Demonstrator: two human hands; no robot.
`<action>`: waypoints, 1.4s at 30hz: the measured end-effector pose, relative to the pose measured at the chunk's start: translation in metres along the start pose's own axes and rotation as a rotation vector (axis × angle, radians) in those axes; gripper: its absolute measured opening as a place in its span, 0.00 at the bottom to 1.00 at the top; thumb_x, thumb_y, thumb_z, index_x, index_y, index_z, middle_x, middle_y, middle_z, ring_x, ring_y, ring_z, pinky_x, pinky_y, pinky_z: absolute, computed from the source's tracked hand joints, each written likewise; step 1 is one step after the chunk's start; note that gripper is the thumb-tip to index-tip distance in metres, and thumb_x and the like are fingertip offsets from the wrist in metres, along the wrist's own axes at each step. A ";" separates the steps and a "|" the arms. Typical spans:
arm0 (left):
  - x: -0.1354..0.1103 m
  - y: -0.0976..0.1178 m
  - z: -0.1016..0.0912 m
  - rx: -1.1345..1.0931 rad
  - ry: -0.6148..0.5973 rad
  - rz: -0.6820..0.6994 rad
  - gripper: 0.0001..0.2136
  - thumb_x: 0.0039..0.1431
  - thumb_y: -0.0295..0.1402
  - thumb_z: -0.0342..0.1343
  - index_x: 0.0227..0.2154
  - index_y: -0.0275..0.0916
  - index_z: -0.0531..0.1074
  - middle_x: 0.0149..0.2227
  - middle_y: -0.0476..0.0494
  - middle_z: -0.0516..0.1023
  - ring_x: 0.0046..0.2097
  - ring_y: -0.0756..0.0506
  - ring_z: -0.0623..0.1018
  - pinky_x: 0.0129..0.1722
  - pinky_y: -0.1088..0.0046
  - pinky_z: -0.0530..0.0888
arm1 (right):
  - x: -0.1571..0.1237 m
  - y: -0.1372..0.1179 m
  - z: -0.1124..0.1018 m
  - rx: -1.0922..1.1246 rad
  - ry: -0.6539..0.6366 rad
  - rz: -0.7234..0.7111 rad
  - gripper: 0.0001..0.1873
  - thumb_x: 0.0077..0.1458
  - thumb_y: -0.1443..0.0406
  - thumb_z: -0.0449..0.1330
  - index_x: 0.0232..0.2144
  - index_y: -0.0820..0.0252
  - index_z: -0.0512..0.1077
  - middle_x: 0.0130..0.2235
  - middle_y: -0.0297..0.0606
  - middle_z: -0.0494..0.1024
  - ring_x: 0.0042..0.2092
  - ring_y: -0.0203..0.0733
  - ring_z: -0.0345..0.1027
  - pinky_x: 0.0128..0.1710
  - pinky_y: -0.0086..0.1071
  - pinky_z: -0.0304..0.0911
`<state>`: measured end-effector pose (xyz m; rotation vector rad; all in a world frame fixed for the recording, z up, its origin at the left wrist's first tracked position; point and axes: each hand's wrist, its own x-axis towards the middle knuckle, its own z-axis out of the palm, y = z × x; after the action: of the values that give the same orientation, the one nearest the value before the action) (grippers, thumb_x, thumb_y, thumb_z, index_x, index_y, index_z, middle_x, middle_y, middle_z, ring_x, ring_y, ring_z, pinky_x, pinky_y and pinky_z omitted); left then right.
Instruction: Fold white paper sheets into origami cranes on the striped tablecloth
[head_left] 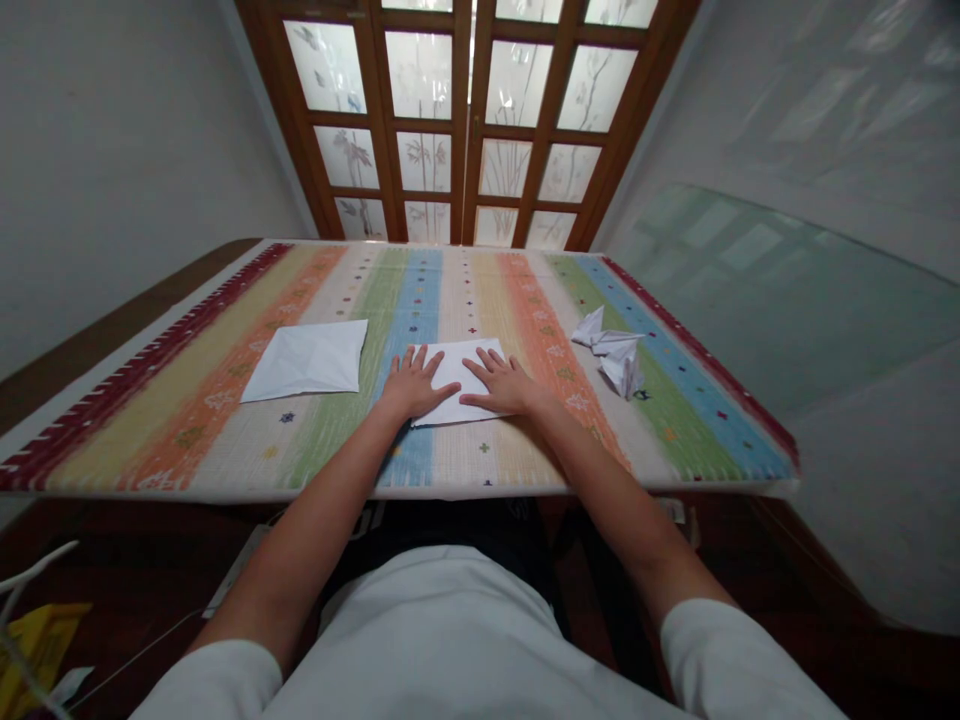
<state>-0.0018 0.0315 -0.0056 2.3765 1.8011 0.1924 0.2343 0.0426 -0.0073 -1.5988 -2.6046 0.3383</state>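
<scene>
Your left hand (411, 386) and right hand (501, 386) lie flat with fingers spread, gripping nothing, on the smooth white paper (454, 372) in the middle of the striped woven cloth (525, 300), its longer side running left to right, with free cloth between it, the sheet (307, 360) and the folded figures (616, 358).

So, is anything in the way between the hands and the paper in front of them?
Nothing visible. The left hand and right hand both lie flat on the paper; the other sheet and the folded figures sit apart to either side.
</scene>
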 end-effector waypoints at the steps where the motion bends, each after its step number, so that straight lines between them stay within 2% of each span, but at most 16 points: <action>1: -0.001 0.002 -0.002 0.010 -0.012 -0.003 0.42 0.72 0.61 0.51 0.80 0.41 0.57 0.83 0.29 0.49 0.83 0.23 0.49 0.78 0.37 0.51 | 0.000 0.002 -0.004 0.002 -0.014 0.043 0.48 0.67 0.39 0.61 0.80 0.50 0.59 0.82 0.51 0.49 0.82 0.73 0.42 0.77 0.72 0.42; 4: -0.001 0.005 -0.006 0.025 -0.043 -0.008 0.44 0.72 0.62 0.50 0.81 0.41 0.55 0.83 0.29 0.48 0.83 0.23 0.48 0.78 0.36 0.50 | 0.005 -0.006 -0.015 -0.027 -0.017 0.175 0.40 0.70 0.53 0.60 0.78 0.59 0.63 0.80 0.57 0.56 0.81 0.74 0.45 0.78 0.71 0.40; 6: 0.000 0.006 -0.008 0.034 -0.057 -0.014 0.43 0.72 0.61 0.50 0.81 0.42 0.54 0.83 0.29 0.47 0.83 0.23 0.48 0.79 0.36 0.50 | 0.010 -0.023 -0.019 -0.037 0.039 0.125 0.38 0.70 0.59 0.58 0.78 0.66 0.63 0.80 0.59 0.56 0.82 0.70 0.43 0.81 0.64 0.37; 9: 0.002 0.005 -0.008 0.057 -0.078 -0.011 0.40 0.74 0.55 0.50 0.81 0.41 0.53 0.83 0.29 0.45 0.83 0.23 0.47 0.78 0.35 0.50 | 0.016 -0.051 -0.015 -0.025 0.100 -0.069 0.37 0.76 0.58 0.51 0.80 0.68 0.56 0.82 0.56 0.50 0.83 0.63 0.40 0.81 0.58 0.39; 12: 0.004 0.002 -0.006 0.067 -0.090 -0.004 0.36 0.77 0.48 0.46 0.81 0.40 0.53 0.83 0.29 0.45 0.83 0.24 0.47 0.78 0.35 0.51 | 0.013 -0.063 -0.001 0.023 0.044 -0.015 0.37 0.79 0.54 0.44 0.81 0.65 0.52 0.82 0.55 0.50 0.83 0.61 0.43 0.80 0.59 0.45; 15: 0.005 -0.002 -0.005 0.044 -0.076 0.000 0.33 0.79 0.47 0.41 0.81 0.43 0.54 0.83 0.31 0.48 0.83 0.25 0.48 0.77 0.33 0.53 | 0.001 -0.052 0.011 0.006 0.088 -0.010 0.38 0.79 0.48 0.44 0.81 0.59 0.56 0.82 0.52 0.49 0.83 0.60 0.42 0.80 0.60 0.42; 18: 0.005 -0.005 -0.005 0.022 -0.074 0.013 0.33 0.79 0.50 0.41 0.80 0.44 0.56 0.83 0.31 0.50 0.83 0.24 0.49 0.76 0.32 0.54 | -0.012 -0.029 0.014 0.004 0.102 -0.006 0.39 0.78 0.45 0.46 0.80 0.56 0.57 0.83 0.51 0.48 0.83 0.61 0.43 0.80 0.61 0.43; 22: 0.002 -0.005 -0.006 0.024 -0.073 0.029 0.35 0.78 0.52 0.42 0.80 0.42 0.56 0.83 0.30 0.49 0.83 0.24 0.49 0.77 0.34 0.52 | -0.017 -0.001 0.005 -0.013 0.109 0.104 0.39 0.77 0.49 0.49 0.80 0.63 0.58 0.81 0.57 0.51 0.82 0.65 0.45 0.79 0.63 0.44; 25: -0.002 -0.003 -0.006 0.034 -0.037 0.034 0.34 0.78 0.52 0.42 0.80 0.42 0.57 0.83 0.30 0.50 0.83 0.25 0.49 0.77 0.35 0.53 | -0.005 0.002 -0.002 -0.035 0.187 0.195 0.37 0.76 0.54 0.50 0.78 0.69 0.59 0.80 0.61 0.54 0.82 0.68 0.44 0.79 0.66 0.42; 28: -0.005 0.000 -0.005 0.061 0.011 0.044 0.33 0.79 0.49 0.44 0.79 0.40 0.59 0.82 0.28 0.52 0.82 0.25 0.51 0.77 0.36 0.54 | 0.015 -0.015 -0.005 -0.033 0.226 -0.082 0.36 0.77 0.56 0.49 0.79 0.65 0.58 0.82 0.54 0.49 0.84 0.60 0.39 0.81 0.59 0.40; 29: -0.007 0.001 -0.006 0.073 0.030 0.056 0.31 0.79 0.47 0.45 0.78 0.39 0.61 0.82 0.28 0.53 0.82 0.25 0.52 0.77 0.37 0.54 | 0.021 -0.021 -0.004 -0.033 0.174 -0.168 0.35 0.78 0.56 0.48 0.80 0.61 0.58 0.82 0.51 0.49 0.84 0.58 0.39 0.81 0.57 0.42; 31: -0.010 0.003 -0.007 0.097 0.065 0.086 0.29 0.79 0.42 0.45 0.76 0.37 0.64 0.81 0.27 0.56 0.81 0.26 0.55 0.77 0.38 0.56 | 0.030 -0.031 -0.002 -0.017 0.073 -0.211 0.35 0.79 0.52 0.47 0.80 0.57 0.57 0.82 0.49 0.51 0.83 0.56 0.42 0.80 0.55 0.45; 34: -0.017 0.006 -0.010 0.120 0.072 0.108 0.28 0.79 0.40 0.46 0.75 0.35 0.65 0.79 0.24 0.60 0.79 0.27 0.61 0.75 0.39 0.60 | 0.034 -0.031 0.000 -0.007 0.029 -0.160 0.36 0.80 0.48 0.46 0.81 0.56 0.56 0.82 0.51 0.50 0.83 0.56 0.43 0.80 0.54 0.45; 37: -0.031 0.008 -0.015 0.150 0.044 0.120 0.29 0.78 0.43 0.49 0.75 0.37 0.65 0.78 0.25 0.62 0.78 0.25 0.62 0.74 0.37 0.62 | 0.032 -0.017 -0.003 -0.023 0.046 -0.058 0.36 0.80 0.49 0.46 0.80 0.56 0.57 0.82 0.53 0.49 0.83 0.57 0.43 0.80 0.55 0.44; 40: -0.050 0.007 -0.017 0.167 0.042 0.107 0.32 0.75 0.48 0.54 0.75 0.38 0.65 0.78 0.25 0.61 0.78 0.19 0.60 0.73 0.30 0.59 | 0.030 0.005 -0.013 -0.053 0.088 0.131 0.35 0.80 0.50 0.48 0.80 0.59 0.59 0.82 0.57 0.51 0.82 0.61 0.45 0.79 0.59 0.43; 42: -0.062 0.006 -0.016 0.139 0.045 0.098 0.32 0.73 0.49 0.58 0.74 0.40 0.67 0.79 0.25 0.61 0.77 0.18 0.61 0.72 0.30 0.61 | 0.028 0.025 -0.027 -0.076 0.198 0.291 0.34 0.79 0.53 0.50 0.78 0.64 0.61 0.81 0.63 0.53 0.82 0.66 0.44 0.78 0.61 0.42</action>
<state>-0.0164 -0.0292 0.0105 2.5784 1.7726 0.1376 0.2479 0.0820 0.0114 -1.9314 -2.2684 0.0896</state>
